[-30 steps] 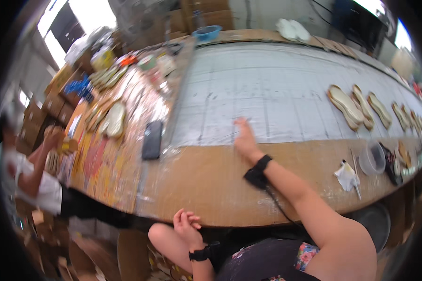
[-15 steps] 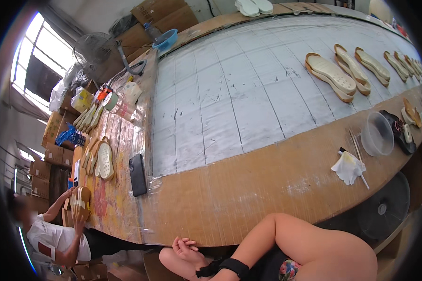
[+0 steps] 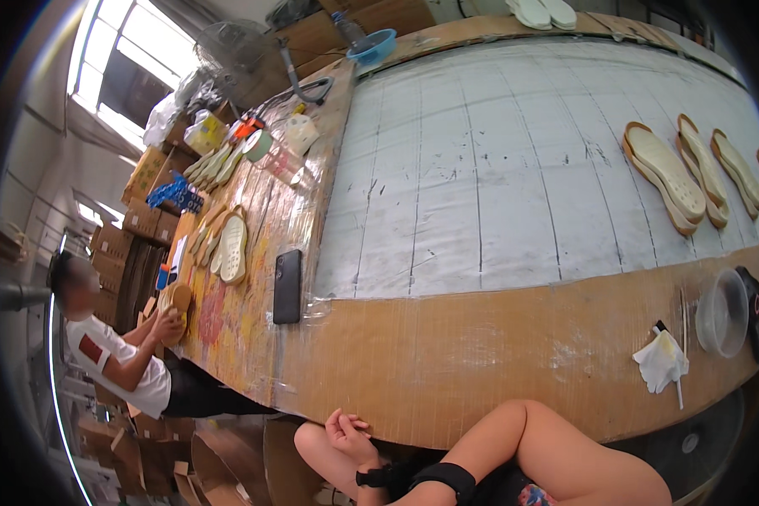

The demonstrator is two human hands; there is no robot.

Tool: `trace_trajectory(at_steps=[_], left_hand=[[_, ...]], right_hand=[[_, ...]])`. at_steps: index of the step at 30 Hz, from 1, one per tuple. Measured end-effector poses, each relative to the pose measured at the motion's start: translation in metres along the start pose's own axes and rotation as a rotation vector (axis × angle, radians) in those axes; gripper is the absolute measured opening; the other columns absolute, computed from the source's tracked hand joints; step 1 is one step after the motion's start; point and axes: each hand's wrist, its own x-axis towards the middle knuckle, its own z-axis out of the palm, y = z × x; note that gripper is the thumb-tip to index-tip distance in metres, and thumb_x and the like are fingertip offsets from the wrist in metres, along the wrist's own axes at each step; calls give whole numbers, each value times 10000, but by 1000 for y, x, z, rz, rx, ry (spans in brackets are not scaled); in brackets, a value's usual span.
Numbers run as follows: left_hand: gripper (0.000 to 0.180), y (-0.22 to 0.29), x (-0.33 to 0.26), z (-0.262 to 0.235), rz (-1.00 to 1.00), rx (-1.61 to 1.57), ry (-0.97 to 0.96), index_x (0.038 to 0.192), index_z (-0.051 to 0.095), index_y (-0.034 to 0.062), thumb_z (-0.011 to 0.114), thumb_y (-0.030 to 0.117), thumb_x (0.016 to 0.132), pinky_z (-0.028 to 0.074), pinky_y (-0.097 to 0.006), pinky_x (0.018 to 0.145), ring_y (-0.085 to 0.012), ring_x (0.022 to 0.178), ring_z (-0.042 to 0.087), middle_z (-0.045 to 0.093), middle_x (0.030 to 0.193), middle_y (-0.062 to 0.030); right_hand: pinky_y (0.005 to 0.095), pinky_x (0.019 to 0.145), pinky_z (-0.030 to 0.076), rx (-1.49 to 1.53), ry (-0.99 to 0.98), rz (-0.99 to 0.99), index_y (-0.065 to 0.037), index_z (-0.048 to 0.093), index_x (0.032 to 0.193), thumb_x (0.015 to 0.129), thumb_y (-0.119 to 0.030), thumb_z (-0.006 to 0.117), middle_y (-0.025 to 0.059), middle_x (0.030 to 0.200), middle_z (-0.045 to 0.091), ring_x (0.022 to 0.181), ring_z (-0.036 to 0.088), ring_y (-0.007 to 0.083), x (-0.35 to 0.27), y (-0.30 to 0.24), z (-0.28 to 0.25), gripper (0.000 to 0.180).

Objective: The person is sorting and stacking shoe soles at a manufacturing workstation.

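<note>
At the near edge of the cardboard-covered table (image 3: pixel 447 363), my left hand (image 3: pixel 348 432) is held with loosely bent fingers partly apart. I see nothing in it, and a black wristband (image 3: pixel 374 478) sits below it. My right forearm (image 3: pixel 489 443) bends down to the left and wears another black band (image 3: pixel 449 479). Beyond that band my right hand (image 3: pixel 406 498) is almost wholly cut off by the lower edge, so its fingers are hidden. A black phone (image 3: pixel 287 287) lies on the tabletop in front of my left hand.
Cream-and-tan shoe soles (image 3: pixel 664 177) lie on the white lined sheet (image 3: pixel 447 185). At right are a stained white cloth (image 3: pixel 662 361) and clear plastic tub (image 3: pixel 722 314). A person (image 3: pixel 126 363) at left handles a sole (image 3: pixel 180 295). More soles (image 3: pixel 234 246) and a jar (image 3: pixel 278 160) stand nearby.
My view has turned, so the table and things on it sit further right. The person at left has brought both hands together on the sole. My hands stay near the table edge.
</note>
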Motion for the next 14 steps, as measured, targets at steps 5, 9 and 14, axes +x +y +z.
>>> trace_trajectory(at_steps=[5,9,14], left_hand=[[114,-1,-6,3,47,4,-2,961,494,26,440,92,886,354,-151,415,-57,495,459,502,673,-25],[106,-4,-11,5,116,47,-13,946,513,13,461,67,871,377,-167,473,-55,524,450,518,693,-31],[158,-12,-12,4,413,369,-32,997,529,15,485,80,860,434,-196,553,-109,587,516,556,726,-51]], right_hand=[[271,661,476,-7,38,89,-2,605,942,828,-80,549,115,868,622,777,608,203,5,9,0,150],[269,658,476,-71,38,109,-11,606,949,820,-71,555,117,873,622,776,608,211,4,12,3,151],[277,673,476,-16,-25,184,-18,606,966,833,-80,539,122,887,623,796,610,222,2,11,4,161]])
